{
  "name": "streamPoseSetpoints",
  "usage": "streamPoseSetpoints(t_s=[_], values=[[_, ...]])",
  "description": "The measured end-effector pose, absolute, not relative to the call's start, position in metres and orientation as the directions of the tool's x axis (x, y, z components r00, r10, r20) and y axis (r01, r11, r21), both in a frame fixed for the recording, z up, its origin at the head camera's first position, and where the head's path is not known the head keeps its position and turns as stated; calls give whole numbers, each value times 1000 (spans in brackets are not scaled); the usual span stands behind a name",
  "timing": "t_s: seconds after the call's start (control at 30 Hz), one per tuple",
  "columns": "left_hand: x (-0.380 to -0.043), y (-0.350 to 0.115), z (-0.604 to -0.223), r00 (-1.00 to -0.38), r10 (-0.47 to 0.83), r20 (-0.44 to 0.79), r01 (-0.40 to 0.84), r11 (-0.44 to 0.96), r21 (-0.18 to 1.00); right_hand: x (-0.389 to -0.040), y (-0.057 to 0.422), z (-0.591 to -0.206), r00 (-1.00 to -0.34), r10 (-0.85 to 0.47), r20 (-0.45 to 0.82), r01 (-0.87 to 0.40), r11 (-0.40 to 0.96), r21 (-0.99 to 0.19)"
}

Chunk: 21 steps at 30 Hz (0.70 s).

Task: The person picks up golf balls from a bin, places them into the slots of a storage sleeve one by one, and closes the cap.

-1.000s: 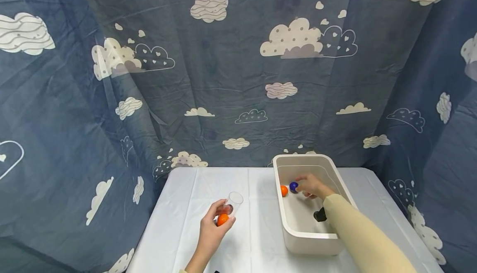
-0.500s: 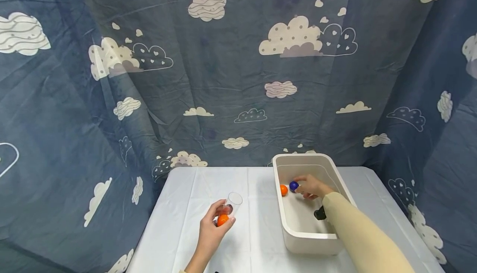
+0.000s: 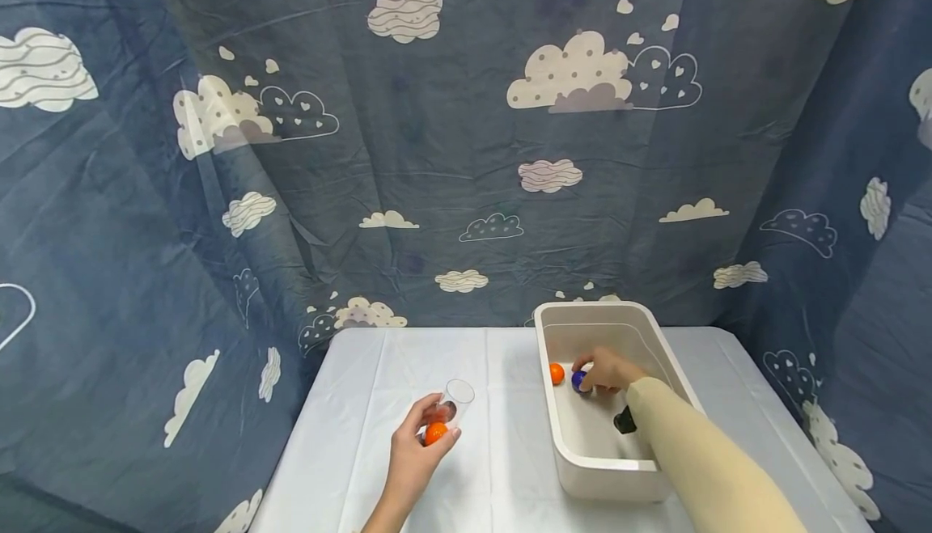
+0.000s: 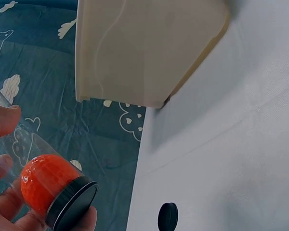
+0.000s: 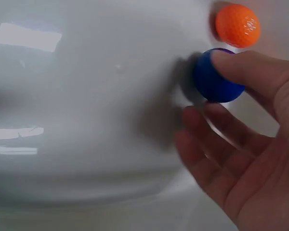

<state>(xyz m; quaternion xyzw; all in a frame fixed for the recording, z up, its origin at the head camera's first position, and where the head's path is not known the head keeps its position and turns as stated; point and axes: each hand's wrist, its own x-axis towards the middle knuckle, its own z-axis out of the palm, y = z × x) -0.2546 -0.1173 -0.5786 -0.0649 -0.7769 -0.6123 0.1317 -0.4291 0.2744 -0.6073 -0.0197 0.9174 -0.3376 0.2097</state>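
My left hand (image 3: 413, 460) holds a clear plastic tube (image 4: 36, 144) above the white table, tilted in the left wrist view. Inside it an orange golf ball (image 4: 44, 180) rests against the black cap (image 4: 73, 204) at one end. The tube's other end is uncapped. Over in the pale bin (image 3: 604, 462), my right hand (image 3: 607, 370) grips a blue golf ball (image 5: 214, 79) near the bin floor. The thumb lies across the ball's top, and the fingers curl in below it. Beside it sits another orange golf ball (image 5: 237, 25), close to the bin's left wall.
A loose black cap (image 4: 168, 216) is on the white tablecloth (image 3: 510, 436). The bin stands at the right of the table, its walls rising around my right hand. A dark cloud-print curtain (image 3: 451, 129) hangs behind and at both sides.
My right hand's fingers have closed round the blue ball, and the ball has shifted slightly right and nearer, away from the orange one. My left hand and the tube stay nearly still.
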Motion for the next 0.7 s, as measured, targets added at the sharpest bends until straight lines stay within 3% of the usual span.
streamPoseSetpoints(t_s=[0.3,0.7], values=[[-253,-120,-579,-962,-64,265,241,254,937,-419,273,-603,-880,-186,-437,103,824,-557],[-251,-121,-580,-966,-84,245,217,249,944,-423,271,-586,-894,-242,-377,-13,855,-518]])
